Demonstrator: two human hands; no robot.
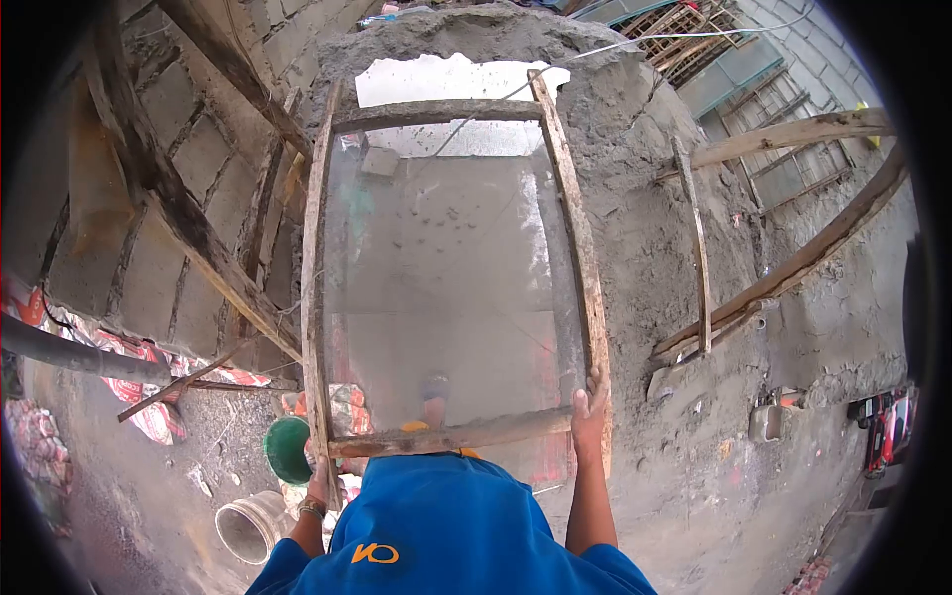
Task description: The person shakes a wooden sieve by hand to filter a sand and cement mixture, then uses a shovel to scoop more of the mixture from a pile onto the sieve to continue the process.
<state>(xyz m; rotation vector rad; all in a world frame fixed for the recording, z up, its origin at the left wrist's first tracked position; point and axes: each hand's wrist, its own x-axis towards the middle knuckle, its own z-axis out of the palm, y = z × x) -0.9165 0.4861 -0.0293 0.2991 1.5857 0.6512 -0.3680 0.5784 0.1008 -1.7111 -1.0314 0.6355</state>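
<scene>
A long wood-framed sand screen (446, 238) with fine mesh stretches from my waist away toward a heap of grey sand. My right hand (589, 412) is closed on its right rail, just where the near crossbar joins. Lower down on the other side, my left hand (316, 481) grips the end of the left rail, partly hidden behind the wood. A wristband shows on that arm. Through the mesh I see the grey ground and a leg, blurred. At the far end a white sheet (436, 79) lies under the frame on the sand.
Grey sand (635, 188) is piled behind and right of the screen. Rough timbers (178, 198) lean along the block wall at left; more timber (783, 273) stands at right. A green bucket (288, 449) and a whitish bucket (250, 528) sit by my left arm, near printed sacks (139, 372).
</scene>
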